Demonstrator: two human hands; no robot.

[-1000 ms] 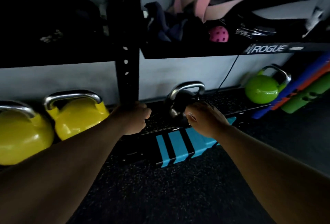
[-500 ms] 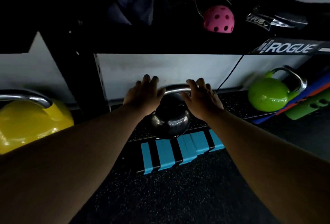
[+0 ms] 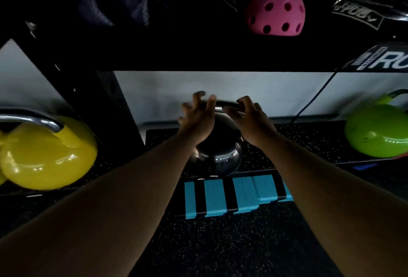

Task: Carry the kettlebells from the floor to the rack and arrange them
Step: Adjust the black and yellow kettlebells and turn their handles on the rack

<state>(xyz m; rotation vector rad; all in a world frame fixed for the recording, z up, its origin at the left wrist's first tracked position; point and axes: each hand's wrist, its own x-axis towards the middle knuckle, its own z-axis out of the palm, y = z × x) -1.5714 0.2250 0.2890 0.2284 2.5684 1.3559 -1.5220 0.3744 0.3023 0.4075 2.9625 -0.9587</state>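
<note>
A shiny black kettlebell (image 3: 218,157) stands upright on the speckled mat of the rack's bottom shelf (image 3: 298,140), near its front edge. Both my hands are up at its steel handle. My left hand (image 3: 196,120) is at the handle's left end with its fingers spread and curled like a claw, holding nothing firmly. My right hand (image 3: 249,118) curls over the handle's right end, thumb beneath. A yellow kettlebell (image 3: 48,155) sits on the shelf to the left, a green kettlebell (image 3: 375,133) to the right.
A black rack upright (image 3: 110,104) stands between the yellow and black kettlebells. The upper shelf (image 3: 198,56) hangs low overhead, holding a pink perforated ball (image 3: 276,11) and dark gear. A blue-and-black striped block (image 3: 220,195) lies on the floor against the shelf front.
My left hand left the rack upright and joined my right at the black kettlebell's handle. Both hands' fingers went from lying flat on it to curled. The view moved closer and lower.
</note>
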